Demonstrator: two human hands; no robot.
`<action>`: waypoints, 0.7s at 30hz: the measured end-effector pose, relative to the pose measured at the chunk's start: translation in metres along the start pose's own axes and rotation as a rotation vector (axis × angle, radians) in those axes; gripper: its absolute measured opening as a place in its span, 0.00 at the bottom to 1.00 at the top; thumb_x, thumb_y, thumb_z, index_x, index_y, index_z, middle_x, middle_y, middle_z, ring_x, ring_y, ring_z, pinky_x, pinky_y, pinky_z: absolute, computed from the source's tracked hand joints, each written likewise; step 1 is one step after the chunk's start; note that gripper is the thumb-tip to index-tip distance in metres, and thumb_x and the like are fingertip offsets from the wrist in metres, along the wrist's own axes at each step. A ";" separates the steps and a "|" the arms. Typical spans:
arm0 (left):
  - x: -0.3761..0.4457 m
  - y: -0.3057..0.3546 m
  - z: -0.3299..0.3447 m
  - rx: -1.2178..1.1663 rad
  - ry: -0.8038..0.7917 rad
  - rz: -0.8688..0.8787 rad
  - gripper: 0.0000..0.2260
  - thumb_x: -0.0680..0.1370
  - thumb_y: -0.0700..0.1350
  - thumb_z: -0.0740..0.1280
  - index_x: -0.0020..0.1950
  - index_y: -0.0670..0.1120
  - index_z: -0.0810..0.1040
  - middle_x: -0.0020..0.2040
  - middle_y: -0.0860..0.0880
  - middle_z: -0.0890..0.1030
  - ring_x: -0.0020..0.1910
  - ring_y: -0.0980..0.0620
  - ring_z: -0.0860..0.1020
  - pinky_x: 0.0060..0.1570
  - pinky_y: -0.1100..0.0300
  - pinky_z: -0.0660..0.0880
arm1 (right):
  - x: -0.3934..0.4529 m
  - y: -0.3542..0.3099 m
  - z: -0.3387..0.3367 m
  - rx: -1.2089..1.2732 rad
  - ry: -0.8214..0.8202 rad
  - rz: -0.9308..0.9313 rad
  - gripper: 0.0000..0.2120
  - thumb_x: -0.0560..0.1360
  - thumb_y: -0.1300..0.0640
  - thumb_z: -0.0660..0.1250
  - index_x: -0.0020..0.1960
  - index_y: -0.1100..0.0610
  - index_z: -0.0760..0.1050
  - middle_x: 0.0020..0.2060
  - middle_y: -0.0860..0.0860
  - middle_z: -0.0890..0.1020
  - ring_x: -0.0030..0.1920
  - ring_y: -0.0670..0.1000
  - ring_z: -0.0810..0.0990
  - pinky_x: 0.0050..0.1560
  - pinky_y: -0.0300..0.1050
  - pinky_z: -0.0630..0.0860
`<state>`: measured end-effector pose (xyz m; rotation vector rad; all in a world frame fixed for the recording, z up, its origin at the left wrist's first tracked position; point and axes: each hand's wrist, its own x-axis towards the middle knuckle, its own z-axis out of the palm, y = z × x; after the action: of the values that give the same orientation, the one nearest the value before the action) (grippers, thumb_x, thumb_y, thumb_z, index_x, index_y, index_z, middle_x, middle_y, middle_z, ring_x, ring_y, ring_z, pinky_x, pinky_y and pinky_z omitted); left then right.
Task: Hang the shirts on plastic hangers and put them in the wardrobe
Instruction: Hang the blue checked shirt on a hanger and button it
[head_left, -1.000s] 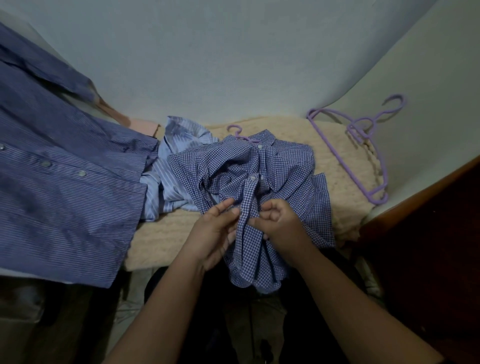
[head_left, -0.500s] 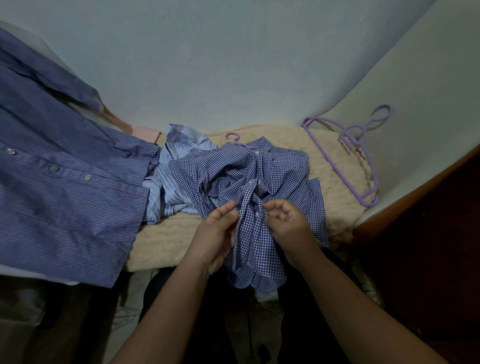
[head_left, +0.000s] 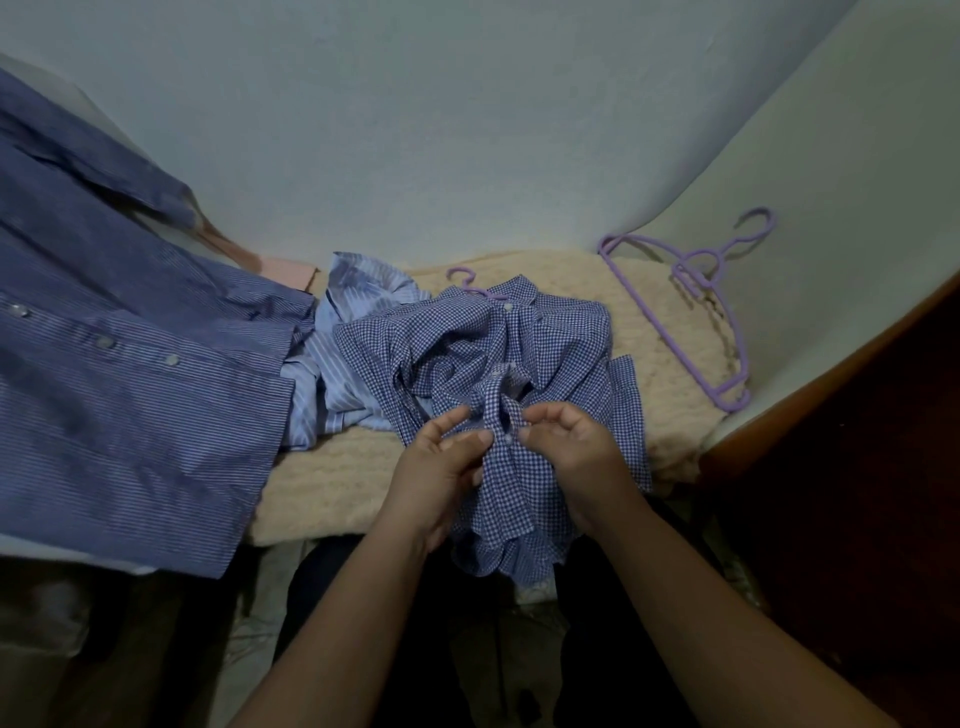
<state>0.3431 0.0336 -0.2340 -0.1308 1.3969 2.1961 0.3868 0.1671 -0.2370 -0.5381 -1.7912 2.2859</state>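
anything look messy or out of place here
The checked shirt is bunched in a crumpled heap on the cream blanket, though a purple hanger hook pokes out at its collar. Both hands pinch its button strip. A light striped shirt lies wadded beside it. A spare purple hanger leans against the wall.

Not much room here: the checked shirt (head_left: 519, 364) hogged the middle of the blanket (head_left: 332, 483), striped shirts (head_left: 130, 374) crowded the left. Bare blanket lay between the checked shirt and the hanger (head_left: 691, 301) by the right wall.
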 end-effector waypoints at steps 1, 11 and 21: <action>0.000 0.000 0.000 0.000 0.004 0.003 0.18 0.75 0.32 0.66 0.63 0.43 0.71 0.36 0.48 0.83 0.33 0.55 0.81 0.33 0.63 0.78 | 0.000 0.000 0.000 0.005 -0.011 -0.003 0.09 0.74 0.70 0.65 0.42 0.57 0.77 0.38 0.54 0.81 0.43 0.53 0.79 0.50 0.48 0.76; -0.001 -0.001 0.000 0.008 -0.040 -0.004 0.18 0.75 0.35 0.67 0.63 0.45 0.72 0.42 0.48 0.84 0.40 0.54 0.82 0.44 0.59 0.78 | -0.001 0.003 0.000 0.106 -0.069 0.108 0.07 0.69 0.65 0.72 0.47 0.59 0.81 0.46 0.59 0.84 0.53 0.59 0.82 0.62 0.58 0.74; 0.000 -0.003 -0.004 -0.076 -0.066 -0.050 0.20 0.73 0.36 0.66 0.65 0.45 0.72 0.43 0.48 0.83 0.42 0.53 0.82 0.47 0.57 0.78 | 0.002 0.007 0.000 0.134 0.013 0.114 0.08 0.69 0.69 0.70 0.47 0.60 0.81 0.47 0.61 0.84 0.53 0.60 0.82 0.62 0.59 0.74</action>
<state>0.3434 0.0311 -0.2385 -0.1178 1.2621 2.1925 0.3853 0.1665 -0.2446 -0.6443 -1.6262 2.4497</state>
